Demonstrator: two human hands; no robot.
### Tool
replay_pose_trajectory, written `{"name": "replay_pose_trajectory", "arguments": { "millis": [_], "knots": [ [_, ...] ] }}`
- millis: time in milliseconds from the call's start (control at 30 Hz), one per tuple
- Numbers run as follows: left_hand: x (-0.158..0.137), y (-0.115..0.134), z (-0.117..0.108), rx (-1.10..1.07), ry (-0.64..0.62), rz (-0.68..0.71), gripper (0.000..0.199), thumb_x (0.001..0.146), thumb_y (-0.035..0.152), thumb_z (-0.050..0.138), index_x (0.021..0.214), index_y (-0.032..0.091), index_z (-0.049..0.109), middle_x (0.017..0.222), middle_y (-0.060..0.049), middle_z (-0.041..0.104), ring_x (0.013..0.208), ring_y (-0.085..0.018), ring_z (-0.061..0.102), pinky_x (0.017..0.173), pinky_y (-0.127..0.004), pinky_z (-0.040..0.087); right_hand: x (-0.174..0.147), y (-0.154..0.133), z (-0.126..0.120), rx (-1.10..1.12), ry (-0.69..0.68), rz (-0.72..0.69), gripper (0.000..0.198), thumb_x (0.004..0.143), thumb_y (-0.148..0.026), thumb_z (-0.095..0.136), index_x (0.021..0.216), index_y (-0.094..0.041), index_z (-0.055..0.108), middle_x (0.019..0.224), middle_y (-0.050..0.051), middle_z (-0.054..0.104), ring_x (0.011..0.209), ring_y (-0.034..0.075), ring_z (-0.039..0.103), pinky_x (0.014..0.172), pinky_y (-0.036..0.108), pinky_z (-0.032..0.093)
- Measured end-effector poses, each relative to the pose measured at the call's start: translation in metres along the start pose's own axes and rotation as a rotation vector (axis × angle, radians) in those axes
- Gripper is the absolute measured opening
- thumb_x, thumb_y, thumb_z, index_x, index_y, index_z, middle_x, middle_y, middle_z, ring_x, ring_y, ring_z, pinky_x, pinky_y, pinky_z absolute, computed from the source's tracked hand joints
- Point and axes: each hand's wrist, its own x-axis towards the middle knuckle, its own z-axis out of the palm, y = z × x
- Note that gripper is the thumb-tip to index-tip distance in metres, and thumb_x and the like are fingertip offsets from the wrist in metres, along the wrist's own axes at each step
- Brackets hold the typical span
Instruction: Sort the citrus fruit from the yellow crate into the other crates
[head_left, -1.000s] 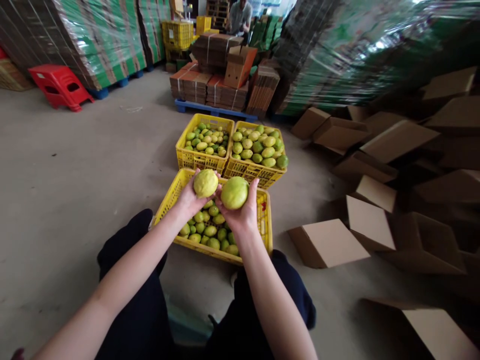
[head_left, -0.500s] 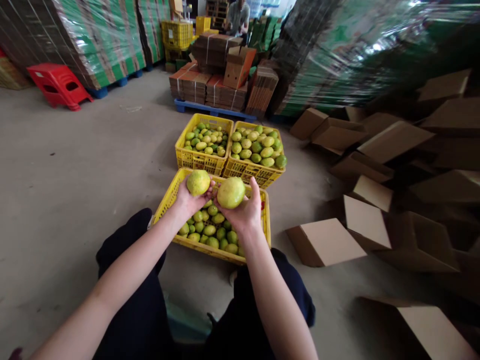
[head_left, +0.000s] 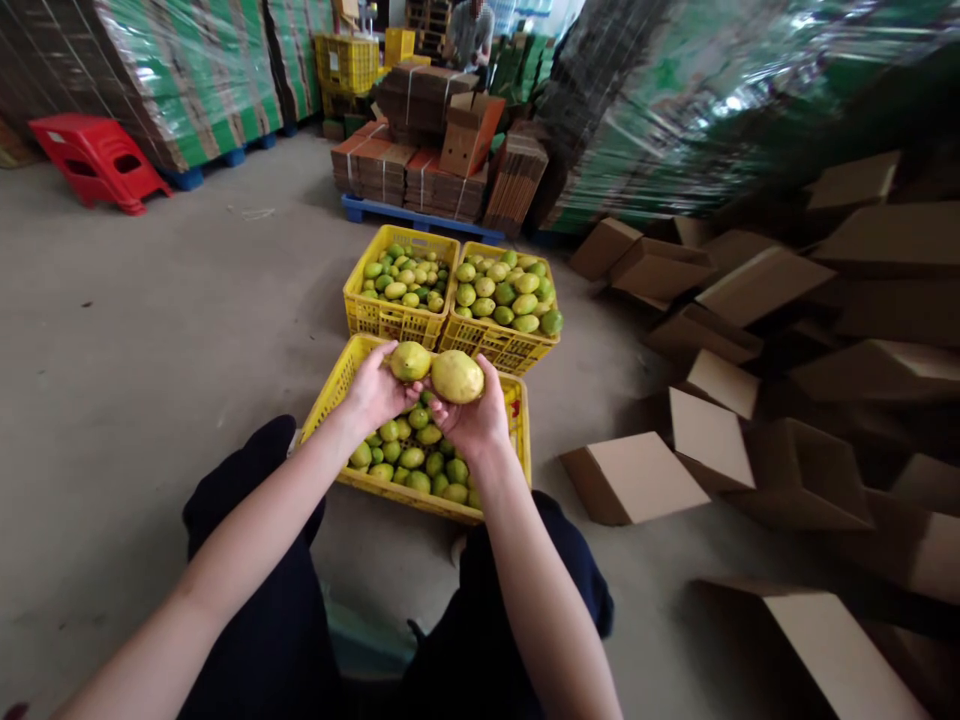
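Note:
My left hand [head_left: 379, 392] is closed round a yellow-green lemon [head_left: 410, 361], thumb on top and fingers beneath. In my right hand [head_left: 480, 412] sits a larger, paler yellow lemon [head_left: 457, 377], cradled by the thumb and fingers. The two fruits are side by side, nearly touching, above a yellow plastic crate [head_left: 420, 499]. Several green and yellow lemons [head_left: 412, 458] lie inside that crate, partly hidden by my hands and forearms. Just beyond stand two more yellow crates, the left one [head_left: 397, 321] with smaller lemons and the right one [head_left: 510, 350] with larger ones.
Open cardboard boxes [head_left: 637, 478] are strewn over the floor on the right. A blue pallet [head_left: 424, 221] bears bundled flat cartons [head_left: 442, 185] behind the crates. A red stool [head_left: 101, 160] stands at the far left. Wrapped stacks line both sides; a person [head_left: 472, 35] is at the back.
Both lemons have been turned in my hands and brought slightly closer together. My left thumb now lies over its fruit, and my right thumb has come down against the other. The view has shifted slightly.

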Motion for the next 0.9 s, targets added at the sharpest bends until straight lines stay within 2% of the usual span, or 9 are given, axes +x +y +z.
{"name": "replay_pose_trajectory", "arguments": {
  "millis": [167,300,367,433,533,633,700,767,900],
  "knots": [
    [0.002,-0.004,-0.003,0.083,-0.079,0.004,0.036,0.098,0.044,0.052,0.1,0.013,0.072,0.068,-0.009,0.068,0.046,-0.015,0.057,0.042,-0.023,0.044,0.0,-0.001,0.003,-0.099,0.11,-0.067,0.054,0.092,-0.062,0.042,0.097,-0.016,0.07,0.06,0.005,0.069,0.043,0.016,0.057,0.035,0.024,0.044],
    [-0.001,-0.007,-0.007,0.232,-0.055,0.023,0.025,0.095,0.038,0.061,0.095,0.014,0.071,0.079,-0.01,0.073,0.06,-0.017,0.066,0.054,-0.026,0.054,-0.007,0.004,0.0,-0.268,0.237,-0.189,0.037,0.088,-0.052,0.055,0.096,-0.018,0.066,0.062,0.001,0.067,0.044,0.014,0.055,0.036,0.023,0.044],
    [-0.002,-0.011,-0.012,0.313,-0.051,0.123,0.016,0.085,0.026,0.075,0.092,0.015,0.067,0.088,-0.008,0.073,0.07,-0.016,0.069,0.063,-0.027,0.058,-0.014,0.008,-0.009,-0.32,0.309,-0.319,0.031,0.081,-0.047,0.066,0.1,-0.022,0.063,0.068,-0.003,0.067,0.047,0.012,0.056,0.037,0.02,0.044],
    [-0.002,-0.015,-0.018,0.393,-0.053,0.237,0.038,0.068,0.015,0.087,0.096,0.017,0.061,0.096,-0.004,0.071,0.079,-0.016,0.07,0.072,-0.028,0.06,-0.022,0.012,-0.021,-0.359,0.357,-0.455,0.042,0.074,-0.048,0.074,0.105,-0.025,0.059,0.081,-0.004,0.068,0.055,0.012,0.06,0.041,0.02,0.047],
    [0.001,-0.018,-0.028,0.583,-0.025,0.334,0.068,0.05,0.013,0.095,0.104,0.022,0.055,0.109,-0.002,0.066,0.088,-0.017,0.068,0.085,-0.036,0.059,-0.034,0.014,-0.038,-0.531,0.436,-0.66,0.062,0.067,-0.052,0.081,0.118,-0.027,0.055,0.098,-0.001,0.068,0.073,0.016,0.067,0.057,0.028,0.057],
    [0.001,-0.017,-0.033,0.858,-0.003,0.488,0.074,0.043,0.016,0.097,0.102,0.022,0.052,0.117,-0.005,0.063,0.1,-0.021,0.065,0.098,-0.043,0.052,-0.035,0.013,-0.047,-0.865,0.535,-1.025,0.078,0.066,-0.044,0.086,0.132,-0.027,0.048,0.116,0.006,0.067,0.098,0.025,0.07,0.083,0.042,0.06],
    [-0.002,-0.015,-0.033,1.006,-0.033,0.648,0.07,0.045,0.017,0.096,0.099,0.022,0.052,0.119,-0.007,0.063,0.11,-0.024,0.062,0.104,-0.044,0.047,-0.03,0.013,-0.049,-1.079,0.525,-1.269,0.076,0.07,-0.038,0.084,0.136,-0.027,0.046,0.128,0.01,0.064,0.115,0.029,0.065,0.096,0.05,0.056],
    [-0.007,-0.013,-0.031,1.083,-0.088,0.819,0.064,0.052,0.017,0.093,0.1,0.023,0.051,0.121,-0.008,0.064,0.117,-0.026,0.06,0.105,-0.042,0.046,-0.022,0.015,-0.049,-1.249,0.447,-1.431,0.064,0.078,-0.031,0.077,0.135,-0.028,0.048,0.132,0.012,0.063,0.123,0.03,0.062,0.104,0.054,0.052],
    [-0.021,-0.012,-0.028,1.113,-0.153,1.095,0.049,0.069,0.018,0.083,0.106,0.024,0.051,0.127,-0.009,0.062,0.121,-0.024,0.059,0.1,-0.036,0.047,-0.009,0.025,-0.047,-1.431,0.349,-1.584,0.052,0.085,-0.017,0.063,0.135,-0.03,0.053,0.134,0.012,0.06,0.124,0.03,0.061,0.107,0.056,0.051]
  ]
}}
